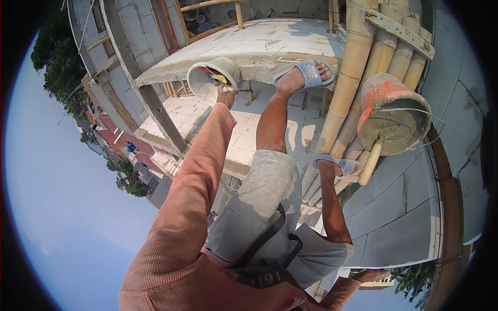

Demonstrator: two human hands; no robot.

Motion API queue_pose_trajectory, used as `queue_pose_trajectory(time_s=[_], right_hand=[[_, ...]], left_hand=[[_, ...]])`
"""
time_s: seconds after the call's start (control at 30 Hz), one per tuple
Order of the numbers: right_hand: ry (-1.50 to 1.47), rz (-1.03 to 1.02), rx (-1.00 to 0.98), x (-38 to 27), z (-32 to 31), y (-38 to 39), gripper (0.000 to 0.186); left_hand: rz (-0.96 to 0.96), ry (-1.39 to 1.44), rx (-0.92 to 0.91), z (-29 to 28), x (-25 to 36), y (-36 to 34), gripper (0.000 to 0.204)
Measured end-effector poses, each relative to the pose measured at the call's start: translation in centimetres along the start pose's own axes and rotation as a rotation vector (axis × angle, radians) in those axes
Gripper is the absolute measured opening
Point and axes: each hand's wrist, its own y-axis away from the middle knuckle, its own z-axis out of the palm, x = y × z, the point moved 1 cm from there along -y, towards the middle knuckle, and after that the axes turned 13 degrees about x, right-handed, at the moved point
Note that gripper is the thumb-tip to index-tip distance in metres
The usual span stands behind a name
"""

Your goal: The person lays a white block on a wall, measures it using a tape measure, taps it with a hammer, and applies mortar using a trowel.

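My left arm stretches out to a pale bucket (195, 85), tilted with its mouth toward me at the edge of the concrete ledge. The fingers of my left hand (226, 97) are closed at its rim or handle; which of the two I cannot tell. Inside the bucket lies a yellow and red item (220, 79), too small to name. My right hand (372, 276) is far off at the lower right, seen edge-on, its fingers stretched out and nothing visible in them. An orange-stained bucket of grey mortar (399, 127) stands by the bamboo, with a wooden handle (370, 163) sticking out.
My blue sandals rest on the concrete ledge (254, 72) and on bundled bamboo poles (346, 78). A perforated metal strip (399, 33) crosses the poles. Grey block wall (384, 207) rises at right. Below the ledge is a lower block surface (244, 122); rooftops lie far down at left.
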Motion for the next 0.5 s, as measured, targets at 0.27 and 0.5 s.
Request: queue_pose_trajectory(time_s=[0.27,0.5], right_hand=[[-0.055,0.157,-0.21,-17.3,0.4,5.5,0.074],[-0.123,-0.043,-0.339,-20.5,0.4,7.2,0.062]], left_hand=[[-0.084,0.178,-0.004,-1.1,-7.4,-4.0,0.042],[-0.116,0.27,0.245,-10.8,-5.0,-1.3,0.046]])
